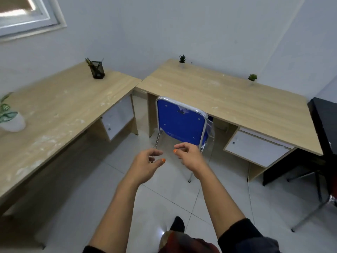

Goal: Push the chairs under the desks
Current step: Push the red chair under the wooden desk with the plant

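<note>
While both the left hand (147, 162) and right hand (189, 155) hover loosely curled and empty, the blue padded chair with chrome tube frame (180, 121) sits tucked under the right wooden surface (228, 95), likely light, best held by its stiff backrest rim.

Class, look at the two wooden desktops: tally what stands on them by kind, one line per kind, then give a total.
Small green plants in white pots: 2, one spiky, one bushy
Large leafy plant in a white pot: 1
Black mesh pen holder: 1
Total: 4
</note>
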Motion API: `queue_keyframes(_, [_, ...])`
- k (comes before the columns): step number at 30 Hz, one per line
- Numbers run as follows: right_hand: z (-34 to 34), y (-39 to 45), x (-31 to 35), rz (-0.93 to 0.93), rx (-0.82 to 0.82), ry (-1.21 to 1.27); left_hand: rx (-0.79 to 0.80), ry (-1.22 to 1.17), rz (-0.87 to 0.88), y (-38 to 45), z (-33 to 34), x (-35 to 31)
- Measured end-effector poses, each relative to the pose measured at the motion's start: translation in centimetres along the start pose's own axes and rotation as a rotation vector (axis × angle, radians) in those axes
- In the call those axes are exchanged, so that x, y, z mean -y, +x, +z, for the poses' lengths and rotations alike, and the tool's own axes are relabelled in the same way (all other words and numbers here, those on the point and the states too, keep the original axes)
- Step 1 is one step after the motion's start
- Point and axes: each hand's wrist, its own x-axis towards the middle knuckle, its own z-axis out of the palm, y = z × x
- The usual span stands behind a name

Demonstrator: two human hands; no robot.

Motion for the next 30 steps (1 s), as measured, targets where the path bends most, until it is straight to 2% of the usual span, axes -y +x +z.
queue_keyframes(8, [-0.2,-6.1,-1.0,-0.015,0.014,-0.043,-0.017,-0.036,-0.025,-5.6,1.1,0.9])
queue_keyframes(13, [0.5,-9.7,-3.0,0.000,0.096,-0.095,-0.031,-0.051,-0.077,-10.1,1.8,1.3])
queue_keyframes(20, [1.4,-14.1,-2.8,-0.096,0.253,-0.121,-0.204,-0.074,-0.115,-17.2,1.7,1.0])
queue_keyframes(24, [-1.1,-18.5,-5.1,-0.121,0.335,-0.145,-0.287,-0.087,-0.139,-22.6,4.9,0.1])
queue_keyframes(30, [-5.1,-24.1,-11.5,-0.030,0.227,-0.073,-0.249,-0.098,-0.171,-31.3,12.1,0.9])
